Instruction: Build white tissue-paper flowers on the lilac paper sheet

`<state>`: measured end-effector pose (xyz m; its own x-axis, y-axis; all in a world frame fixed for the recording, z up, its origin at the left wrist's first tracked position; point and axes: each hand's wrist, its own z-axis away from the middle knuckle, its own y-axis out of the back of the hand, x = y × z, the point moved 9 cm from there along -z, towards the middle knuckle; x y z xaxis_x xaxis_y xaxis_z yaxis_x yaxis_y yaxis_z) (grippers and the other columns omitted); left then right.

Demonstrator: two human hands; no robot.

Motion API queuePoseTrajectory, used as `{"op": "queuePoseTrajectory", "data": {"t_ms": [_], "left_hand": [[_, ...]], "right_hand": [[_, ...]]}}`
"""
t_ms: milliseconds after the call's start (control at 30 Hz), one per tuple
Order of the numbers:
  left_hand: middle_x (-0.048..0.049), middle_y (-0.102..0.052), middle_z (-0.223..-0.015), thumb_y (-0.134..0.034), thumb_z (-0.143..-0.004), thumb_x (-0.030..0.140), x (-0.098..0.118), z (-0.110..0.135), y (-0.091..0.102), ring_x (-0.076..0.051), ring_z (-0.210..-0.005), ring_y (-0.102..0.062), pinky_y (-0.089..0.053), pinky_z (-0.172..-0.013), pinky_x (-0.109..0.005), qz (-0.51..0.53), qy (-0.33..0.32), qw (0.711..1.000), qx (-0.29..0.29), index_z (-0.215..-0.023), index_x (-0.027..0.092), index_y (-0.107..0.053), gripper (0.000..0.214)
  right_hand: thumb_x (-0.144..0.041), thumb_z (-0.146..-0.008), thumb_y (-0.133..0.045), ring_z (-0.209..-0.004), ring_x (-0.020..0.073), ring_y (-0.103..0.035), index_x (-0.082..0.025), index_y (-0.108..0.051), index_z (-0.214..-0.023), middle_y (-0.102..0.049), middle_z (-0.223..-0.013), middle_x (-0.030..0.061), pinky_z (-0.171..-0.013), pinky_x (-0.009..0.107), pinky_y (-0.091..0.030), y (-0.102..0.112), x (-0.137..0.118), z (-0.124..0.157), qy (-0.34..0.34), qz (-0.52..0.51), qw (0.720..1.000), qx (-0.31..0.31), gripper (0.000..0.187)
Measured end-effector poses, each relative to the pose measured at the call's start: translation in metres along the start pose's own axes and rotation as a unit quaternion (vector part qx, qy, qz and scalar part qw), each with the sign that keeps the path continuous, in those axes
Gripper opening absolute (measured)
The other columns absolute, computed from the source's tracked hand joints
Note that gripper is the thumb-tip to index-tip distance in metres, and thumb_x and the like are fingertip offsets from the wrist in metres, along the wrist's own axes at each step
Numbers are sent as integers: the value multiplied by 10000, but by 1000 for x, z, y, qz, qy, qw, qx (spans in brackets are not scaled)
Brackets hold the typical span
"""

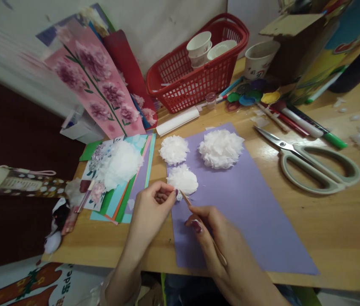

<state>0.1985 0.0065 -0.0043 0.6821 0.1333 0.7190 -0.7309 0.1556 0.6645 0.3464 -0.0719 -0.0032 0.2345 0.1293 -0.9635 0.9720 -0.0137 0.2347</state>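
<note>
The grip of the left hand [152, 208] was closed, thumb and forefinger pinched on the lower edge of a small white paper flower [184, 179], which lay at the left edge of the purple sheet [246, 204]. The grip of the right hand [221, 246] was closed pen-fashion around a thin wooden stick [186, 199] over the sheet's lower left part. The stick's long axis was slanted from lower right to upper left, its tip pointed at the flower's underside, just beside the left fingertips. Both forearms were brought in across the sheet's near edge.
</note>
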Motion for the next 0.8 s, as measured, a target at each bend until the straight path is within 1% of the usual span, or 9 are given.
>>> {"op": "queuePoseTrajectory", "data": {"t_ms": [233,300,367,400,467,533,600,667,800], "left_hand": [[-31,-699,-785,-651,-804,318,0,2,1,-172,-700,-659,-504,-661,-284,12,-2,1000,-5,-838,176,-638,147],[-16,-676,-783,-641,-804,297,-1,7,4,-161,-676,-638,-498,-645,-280,5,-5,1000,7,-838,183,-614,122],[-1,-647,-773,-630,-806,272,-3,14,8,-159,-668,-614,-489,-639,-285,-23,-15,999,32,-827,196,-588,89],[1,-636,-777,-631,-806,263,-3,19,10,-166,-687,-609,-488,-655,-294,-42,-27,998,48,-825,202,-582,80],[-8,-639,-826,-649,-800,239,-2,30,10,-192,-788,-614,-491,-729,-323,-74,-67,992,77,-822,212,-580,77],[-28,-657,-932,-666,-784,194,-2,40,9,-219,-917,-610,-485,-814,-354,-85,-109,985,102,-810,216,-575,97],[-47,-663,-1042,-662,-782,152,-7,46,7,-235,-992,-600,-485,-840,-372,-81,-129,981,117,-794,216,-562,120],[-55,-663,-1097,-657,-795,143,-11,50,5,-245,-1015,-597,-490,-838,-384,-81,-140,979,124,-781,217,-558,124],[-58,-672,-1120,-666,-827,176,-15,51,3,-259,-1057,-586,-482,-891,-420,-87,-158,976,122,-782,222,-581,106]], "right_hand": [[-327,-1003,-365,-753,202,-674,-174,-577,-1062,-705,-839,73,-632,313,-529,-3,0,-1,-6,21,1000,-5,268],[-316,-1001,-367,-751,203,-673,-173,-576,-1055,-702,-837,76,-636,314,-529,-4,-1,-1,-2,27,1000,-3,260],[-307,-999,-366,-757,205,-674,-172,-571,-1041,-699,-836,78,-637,312,-527,-4,-3,-2,1,32,999,-4,249],[-300,-999,-364,-758,204,-674,-175,-569,-1027,-698,-836,78,-637,310,-526,-5,-4,-2,2,35,999,-7,241],[-284,-1001,-359,-752,201,-671,-184,-566,-996,-699,-836,74,-636,306,-524,-6,-6,-3,2,47,999,-12,230],[-280,-1002,-364,-744,200,-669,-187,-568,-988,-701,-838,73,-633,305,-522,-7,-8,-3,7,68,998,-10,224],[-289,-1005,-373,-737,205,-673,-182,-571,-998,-706,-832,76,-619,305,-519,-6,-11,-4,16,95,995,-1,225],[-304,-1008,-377,-722,210,-679,-178,-574,-1006,-713,-818,78,-599,304,-516,-7,-15,-5,24,116,993,5,234],[-300,-1014,-354,-658,199,-680,-180,-562,-987,-718,-771,70,-530,279,-491,-13,-20,-9,23,132,991,-2,242]]}}
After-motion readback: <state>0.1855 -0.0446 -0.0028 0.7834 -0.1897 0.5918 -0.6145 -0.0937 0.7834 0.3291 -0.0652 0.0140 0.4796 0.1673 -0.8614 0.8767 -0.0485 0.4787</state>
